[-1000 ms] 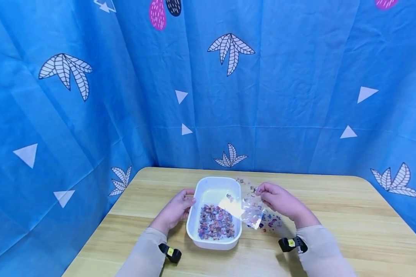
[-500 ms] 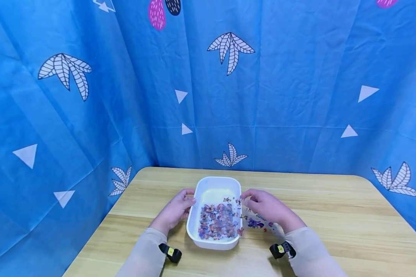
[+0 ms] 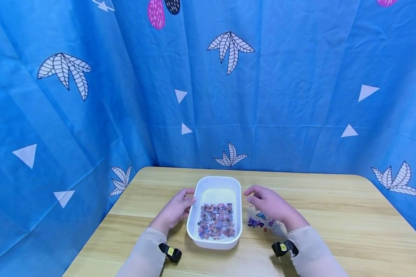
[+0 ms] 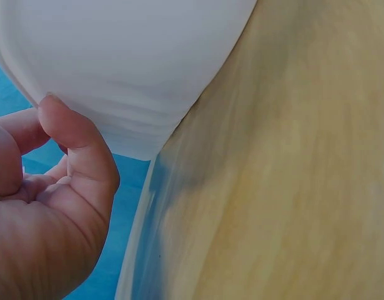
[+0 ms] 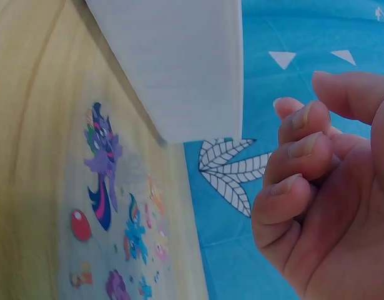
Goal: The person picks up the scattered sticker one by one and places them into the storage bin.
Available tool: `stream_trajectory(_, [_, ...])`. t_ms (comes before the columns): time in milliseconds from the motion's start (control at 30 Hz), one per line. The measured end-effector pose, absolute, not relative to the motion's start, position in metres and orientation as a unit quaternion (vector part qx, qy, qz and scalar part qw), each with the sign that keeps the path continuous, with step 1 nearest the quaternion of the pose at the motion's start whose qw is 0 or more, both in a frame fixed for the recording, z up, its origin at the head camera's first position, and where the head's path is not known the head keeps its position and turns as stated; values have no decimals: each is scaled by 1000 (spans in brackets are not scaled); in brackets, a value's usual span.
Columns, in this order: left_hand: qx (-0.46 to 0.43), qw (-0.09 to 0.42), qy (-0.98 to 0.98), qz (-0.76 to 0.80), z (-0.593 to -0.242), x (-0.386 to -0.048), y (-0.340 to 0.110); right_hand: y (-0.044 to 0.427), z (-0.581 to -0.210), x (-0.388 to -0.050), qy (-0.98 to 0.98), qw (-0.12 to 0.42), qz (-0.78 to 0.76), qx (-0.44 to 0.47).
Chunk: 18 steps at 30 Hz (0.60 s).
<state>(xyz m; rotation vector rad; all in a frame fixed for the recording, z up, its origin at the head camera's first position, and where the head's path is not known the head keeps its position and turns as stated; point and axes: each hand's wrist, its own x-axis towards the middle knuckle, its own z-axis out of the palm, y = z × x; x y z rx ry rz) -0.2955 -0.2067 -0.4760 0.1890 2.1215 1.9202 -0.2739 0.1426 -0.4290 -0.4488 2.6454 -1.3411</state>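
A white plastic tub (image 3: pixel 217 192) stands on the table, its rim toward me and slightly turned. My left hand (image 3: pixel 175 211) holds its left side, thumb over the rim; in the left wrist view the thumb (image 4: pixel 79 137) presses on the tub's wall. Transparent sticker sheets (image 3: pixel 216 221) printed with small figures lie inside the tub's near half. Just right of the tub hovers my right hand (image 3: pixel 272 204). Its fingers are loosely curled with nothing between them. Below it lies another clear sticker sheet (image 5: pixel 132 206) with cartoon ponies and a red balloon, flat on the wood.
The light wooden table (image 3: pixel 343 219) extends left, right and behind the tub. A blue cloth (image 3: pixel 298 96) with leaf and triangle prints hangs at the back and sides. Each wrist wears a black camera on a strap.
My right hand moved left with a clear sticker sheet, laid it into the tub, let go and drew back slightly to the right. The left hand stayed on the tub.
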Motion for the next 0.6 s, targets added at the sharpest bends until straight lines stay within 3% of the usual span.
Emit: stream_trajectory(600, [68,135,738,658,-478,-297,-207,181,-427,-279,908,39,-398,-127])
